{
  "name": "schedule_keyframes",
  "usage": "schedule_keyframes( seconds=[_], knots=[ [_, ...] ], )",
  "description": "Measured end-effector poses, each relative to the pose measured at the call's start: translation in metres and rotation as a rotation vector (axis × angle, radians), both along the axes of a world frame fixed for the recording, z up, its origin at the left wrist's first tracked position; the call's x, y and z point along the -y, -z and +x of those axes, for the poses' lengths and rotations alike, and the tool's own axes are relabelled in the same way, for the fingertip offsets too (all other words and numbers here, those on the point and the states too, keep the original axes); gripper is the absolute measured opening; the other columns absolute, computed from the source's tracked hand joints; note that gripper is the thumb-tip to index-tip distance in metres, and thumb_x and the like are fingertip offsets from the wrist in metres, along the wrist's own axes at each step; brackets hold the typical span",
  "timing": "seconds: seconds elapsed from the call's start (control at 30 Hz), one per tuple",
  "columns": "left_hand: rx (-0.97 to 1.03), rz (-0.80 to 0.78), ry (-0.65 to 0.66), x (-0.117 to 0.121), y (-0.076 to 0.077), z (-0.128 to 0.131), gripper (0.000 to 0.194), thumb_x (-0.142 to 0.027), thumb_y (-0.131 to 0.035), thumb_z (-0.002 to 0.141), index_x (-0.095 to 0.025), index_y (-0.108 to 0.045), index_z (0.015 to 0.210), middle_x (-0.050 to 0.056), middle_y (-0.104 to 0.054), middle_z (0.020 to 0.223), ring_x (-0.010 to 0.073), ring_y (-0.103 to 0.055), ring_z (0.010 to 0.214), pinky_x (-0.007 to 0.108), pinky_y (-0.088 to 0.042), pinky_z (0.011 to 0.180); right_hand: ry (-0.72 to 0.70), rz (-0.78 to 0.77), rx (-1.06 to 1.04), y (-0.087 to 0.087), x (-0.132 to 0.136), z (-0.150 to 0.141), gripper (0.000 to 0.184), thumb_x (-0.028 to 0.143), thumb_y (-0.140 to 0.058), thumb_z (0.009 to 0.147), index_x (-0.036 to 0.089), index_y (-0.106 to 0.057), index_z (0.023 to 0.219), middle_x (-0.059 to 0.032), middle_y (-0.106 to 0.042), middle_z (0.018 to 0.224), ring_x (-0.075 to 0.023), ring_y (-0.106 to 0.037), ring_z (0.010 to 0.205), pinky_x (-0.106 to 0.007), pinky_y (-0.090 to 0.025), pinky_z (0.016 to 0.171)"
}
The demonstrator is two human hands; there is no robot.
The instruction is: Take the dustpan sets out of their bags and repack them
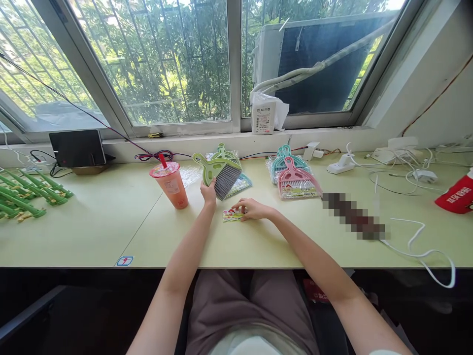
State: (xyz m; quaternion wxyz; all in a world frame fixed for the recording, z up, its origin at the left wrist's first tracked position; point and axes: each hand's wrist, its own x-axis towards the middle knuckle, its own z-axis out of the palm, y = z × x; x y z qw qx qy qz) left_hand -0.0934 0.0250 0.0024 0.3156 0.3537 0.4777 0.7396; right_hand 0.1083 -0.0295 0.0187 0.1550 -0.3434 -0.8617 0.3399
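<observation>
A small green dustpan (209, 168) with a dark-bristled brush (227, 180) set against it is in my left hand (209, 193), raised a little above the table and tilted. My fingers wrap its lower left side. My right hand (253, 209) rests low over a colourful printed card (232, 215) lying flat on the table, with thumb and fingers closed at its right part. Behind the dustpan lies another green set (221, 150) in clear wrapping. To the right are wrapped dustpan sets, a pink one (295, 177) in front of a teal one (284, 160).
A cup of orange drink with a red straw (170, 185) stands just left of my left hand. Green stalk-like pieces (29, 192) lie far left, near a black tablet (78, 149). White cables (424, 251), a power strip (340, 163) and a red object (456, 195) are at right.
</observation>
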Motion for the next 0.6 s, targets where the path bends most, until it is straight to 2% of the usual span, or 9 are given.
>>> schedule_keyframes(
  seconds=[0.07,0.13,0.27,0.33,0.5,0.6],
  knots=[
    [0.007,-0.015,0.016,-0.002,0.002,-0.001,0.047,-0.037,-0.074,0.075,-0.020,-0.062,0.117,0.010,-0.069,0.107,0.0195,-0.065,0.095,0.034,-0.050,0.088,-0.018,0.059,0.022,-0.002,0.002,0.000,0.042,0.012,-0.080,0.065,0.020,-0.074,0.105,-0.0074,-0.063,0.104,-0.0225,-0.062,0.094,-0.035,-0.052,0.086],
    [0.011,-0.021,0.025,-0.004,0.004,-0.001,0.045,-0.035,-0.074,0.075,-0.019,-0.063,0.115,0.009,-0.069,0.107,0.0195,-0.065,0.095,0.034,-0.050,0.089,-0.007,0.066,0.036,-0.003,0.005,-0.001,0.040,0.012,-0.080,0.065,0.021,-0.074,0.103,-0.0084,-0.061,0.106,-0.0241,-0.061,0.100,-0.035,-0.051,0.088],
    [0.012,-0.006,0.042,-0.006,0.006,-0.001,0.042,-0.032,-0.074,0.074,-0.019,-0.065,0.113,0.009,-0.069,0.108,0.0199,-0.065,0.094,0.035,-0.051,0.089,0.085,0.017,0.047,-0.006,0.007,0.002,0.070,0.012,-0.080,0.064,0.021,-0.058,0.130,-0.0120,-0.056,0.122,-0.0230,-0.061,0.106,-0.032,-0.051,0.087],
    [0.008,-0.006,0.040,-0.007,0.007,0.000,0.042,-0.032,-0.074,0.074,-0.019,-0.065,0.113,0.009,-0.069,0.108,0.0198,-0.065,0.094,0.035,-0.050,0.089,0.124,0.035,0.132,-0.009,0.005,0.006,0.074,0.014,-0.082,0.063,0.021,-0.056,0.132,-0.0122,-0.058,0.120,-0.0245,-0.061,0.107,-0.034,-0.049,0.089],
    [0.036,-0.008,0.072,-0.010,0.008,-0.001,0.042,-0.029,-0.075,0.073,-0.017,-0.064,0.112,0.010,-0.069,0.106,0.0206,-0.065,0.095,0.035,-0.051,0.089,0.203,0.079,0.324,-0.013,-0.006,0.021,0.034,0.029,-0.083,0.064,0.024,-0.071,0.096,-0.0062,-0.067,0.103,-0.0287,-0.060,0.106,-0.040,-0.043,0.092],
    [0.081,0.013,0.117,-0.011,0.007,-0.001,0.042,-0.028,-0.076,0.071,-0.016,-0.064,0.109,0.011,-0.069,0.107,0.0206,-0.065,0.095,0.035,-0.050,0.090,0.272,0.093,0.285,-0.009,-0.013,0.026,0.030,0.029,-0.085,0.061,0.022,-0.072,0.088,-0.0071,-0.065,0.105,-0.0287,-0.061,0.107,-0.037,-0.046,0.089]
  ],
)
